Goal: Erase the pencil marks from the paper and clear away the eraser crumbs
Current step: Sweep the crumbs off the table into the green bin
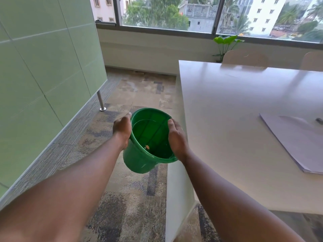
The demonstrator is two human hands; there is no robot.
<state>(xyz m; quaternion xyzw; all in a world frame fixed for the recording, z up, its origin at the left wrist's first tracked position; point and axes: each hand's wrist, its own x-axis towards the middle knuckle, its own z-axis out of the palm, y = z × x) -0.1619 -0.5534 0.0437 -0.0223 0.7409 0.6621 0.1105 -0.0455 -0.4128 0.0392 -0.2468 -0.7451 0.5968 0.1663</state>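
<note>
A green plastic bucket (139, 161) hangs tilted in the air just off the white table's left edge, above the carpet. My left hand (122, 130) grips its left wall below the rim. My right hand (176, 137) holds the right side of the rim, with its fingers hidden behind the bucket. A small tan bit (147, 147) lies at the bottom inside the bucket. The paper (295, 142), a thin stack of white sheets, lies on the table at the far right. A small dark object (319, 120) sits on it at the frame's edge, too cut off to identify.
The white table (227, 105) fills the right half. Two pale chairs (244, 57) stand behind it by the window, with a potted plant (225, 44) between. A green partition wall (43, 75) on a metal leg (101, 102) borders the carpeted floor (139, 95) at left.
</note>
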